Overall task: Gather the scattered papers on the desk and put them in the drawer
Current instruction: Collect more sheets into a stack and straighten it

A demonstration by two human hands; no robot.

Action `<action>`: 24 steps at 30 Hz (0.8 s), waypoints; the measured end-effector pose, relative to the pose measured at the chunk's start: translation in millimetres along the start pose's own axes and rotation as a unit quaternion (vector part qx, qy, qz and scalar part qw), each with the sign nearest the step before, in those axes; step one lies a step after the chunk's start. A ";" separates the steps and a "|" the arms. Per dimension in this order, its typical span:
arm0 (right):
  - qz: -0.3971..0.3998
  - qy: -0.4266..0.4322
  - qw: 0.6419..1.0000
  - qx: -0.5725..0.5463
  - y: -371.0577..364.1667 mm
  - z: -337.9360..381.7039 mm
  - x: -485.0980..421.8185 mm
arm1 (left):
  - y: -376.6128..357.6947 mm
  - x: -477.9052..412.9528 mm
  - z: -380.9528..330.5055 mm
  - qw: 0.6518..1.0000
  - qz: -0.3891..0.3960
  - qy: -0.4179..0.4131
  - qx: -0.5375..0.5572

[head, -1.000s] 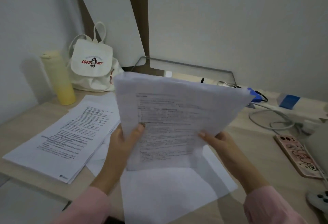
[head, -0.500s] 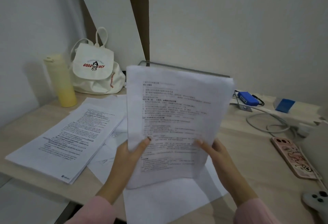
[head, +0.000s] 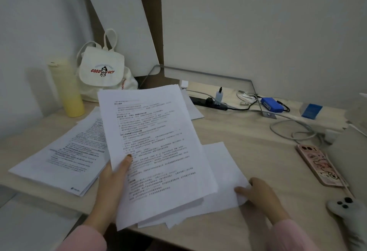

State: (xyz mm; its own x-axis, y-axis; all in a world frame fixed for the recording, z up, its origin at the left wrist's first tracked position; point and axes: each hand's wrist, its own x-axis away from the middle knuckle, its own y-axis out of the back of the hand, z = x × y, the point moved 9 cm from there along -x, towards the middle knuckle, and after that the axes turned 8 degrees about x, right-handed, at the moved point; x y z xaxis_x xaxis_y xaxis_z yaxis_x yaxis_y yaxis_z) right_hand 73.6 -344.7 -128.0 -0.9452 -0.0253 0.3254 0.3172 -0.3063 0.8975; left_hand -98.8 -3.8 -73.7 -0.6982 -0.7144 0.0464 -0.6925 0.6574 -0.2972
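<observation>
A person in pink sleeves sits at a pale wooden tabletop (head: 258, 143), seen from above. The left hand (head: 113, 183) grips a sheaf of printed papers (head: 158, 141) at its left edge, thumb pressed on the printed face, fingers hidden behind the pages. The sheaf tilts up off the tabletop, its lower end overlapping some loose white sheets (head: 222, 171) that lie flat near the front edge. The right hand (head: 260, 195) pinches the right-hand corner of those loose sheets, thumb on top and fingers curled at the paper's edge.

To the left, a stack of printed papers (head: 59, 161) lies on the tabletop, partly covered by the held sheaf. One more single sheet (head: 191, 105) pokes out behind the sheaf's top right corner.

At the back left stand a pale yellow bottle (head: 66, 89) and, beside it, a white canvas bag (head: 103, 72) printed with "GOOD LUCK". Along the back run a black power strip (head: 208, 101), a small blue box (head: 272, 104) and a coiled grey cable (head: 294, 129). A phone in a pink cartoon case (head: 319, 165) lies face down at the right, well apart from the papers.
</observation>
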 end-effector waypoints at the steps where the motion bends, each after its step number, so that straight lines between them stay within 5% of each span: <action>1: -0.026 0.009 0.999 -0.020 6.5 1.6 1.4 | 2.2 1.1 1.5 1.000 -0.003 0.006 0.001; 6: -0.265 0.030 0.921 -0.284 88.8 -1.6 41.1 | 12.4 3.4 4.5 1.000 -0.013 0.021 -0.004; 9: -0.405 0.096 0.848 -0.329 144.3 8.8 84.4 | 12.8 6.4 6.6 0.999 -0.005 0.031 -0.015; 13: -0.481 0.296 0.770 -0.296 168.0 59.6 150.4 | 9.0 9.1 12.7 0.998 0.019 0.035 -0.046; 15: -0.446 0.411 0.758 -0.238 147.2 91.9 168.9 | 5.2 11.0 17.7 0.996 0.035 0.047 -0.064; 18: -0.288 0.536 0.774 -0.174 78.2 129.2 167.6 | 3.9 12.5 26.6 0.993 0.047 0.076 -0.083; 24: -0.207 0.525 0.820 -0.093 -13.0 111.6 132.7 | 12.2 14.8 26.1 0.991 0.046 0.092 -0.091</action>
State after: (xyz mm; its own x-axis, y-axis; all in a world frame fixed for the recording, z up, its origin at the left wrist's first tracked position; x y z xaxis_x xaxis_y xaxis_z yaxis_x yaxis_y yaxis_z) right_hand -47.4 -237.9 -63.3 -0.5450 -0.6582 -0.5194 0.0267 -0.6328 0.7739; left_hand -112.8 -12.6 -101.5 -0.7695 -0.6048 0.2052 -0.6341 0.7618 -0.1325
